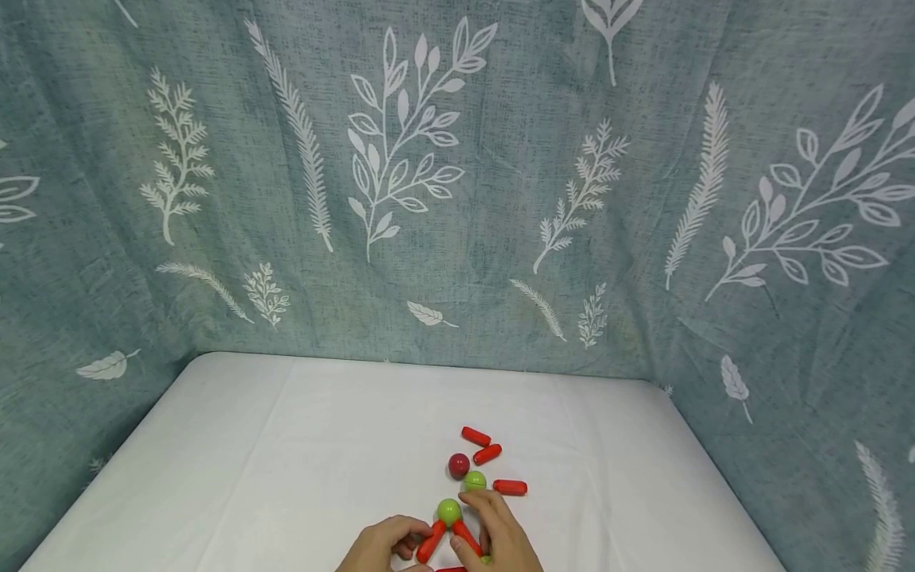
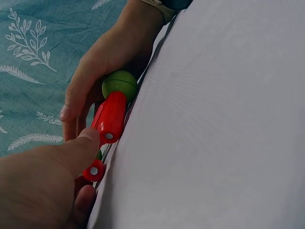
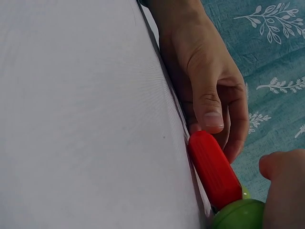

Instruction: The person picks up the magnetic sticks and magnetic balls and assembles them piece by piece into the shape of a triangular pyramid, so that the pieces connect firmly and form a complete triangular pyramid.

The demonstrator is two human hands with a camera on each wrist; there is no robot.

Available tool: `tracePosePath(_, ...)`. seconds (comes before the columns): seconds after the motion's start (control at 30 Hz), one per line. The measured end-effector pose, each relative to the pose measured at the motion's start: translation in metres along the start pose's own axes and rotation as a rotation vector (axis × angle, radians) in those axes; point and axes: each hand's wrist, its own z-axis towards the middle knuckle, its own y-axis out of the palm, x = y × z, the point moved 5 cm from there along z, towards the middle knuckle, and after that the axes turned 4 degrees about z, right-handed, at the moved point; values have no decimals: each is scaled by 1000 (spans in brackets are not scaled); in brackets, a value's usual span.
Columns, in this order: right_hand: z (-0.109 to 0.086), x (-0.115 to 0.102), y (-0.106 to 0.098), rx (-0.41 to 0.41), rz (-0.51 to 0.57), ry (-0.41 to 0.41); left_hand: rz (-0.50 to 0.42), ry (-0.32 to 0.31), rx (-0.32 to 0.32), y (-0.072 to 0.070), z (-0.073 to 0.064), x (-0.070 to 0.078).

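Left hand [image 1: 386, 543]: fingers at left red cylindrical rod [image 1: 430, 543]; grip cannot be told. Right hand [image 1: 504, 537]: relaxed around right red cylindrical rod [image 1: 467, 535], thumb clear. Both rods touch glossy light-green ball [image 1: 449, 511] on white cloth-covered surface [image 1: 343, 445].

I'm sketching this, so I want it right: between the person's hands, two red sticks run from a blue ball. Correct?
Only the colour is wrong: the head view shows a green ball, not blue. Two red sticks do run from it, between the left hand and right hand.
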Motion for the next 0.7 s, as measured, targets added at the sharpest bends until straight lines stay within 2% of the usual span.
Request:
tracePosePath(0.07,0,0,0,-13,1,-5,34,32,-13,0,0,1)
tracePosePath(0.17,0,-1,1,-43,-15,-10,98,125,-16,1,-1,2)
tracePosePath(0.27,1,-2,0,-74,-48,-7,136,186,-5,2,-2,4)
tracePosePath(0.4,1,-2,0,-95,-60,8,114,167,-12,1,-1,3)
tracePosePath(0.7,0,0,-1,-116,-61,72,119,228,-5,4,-3,4)
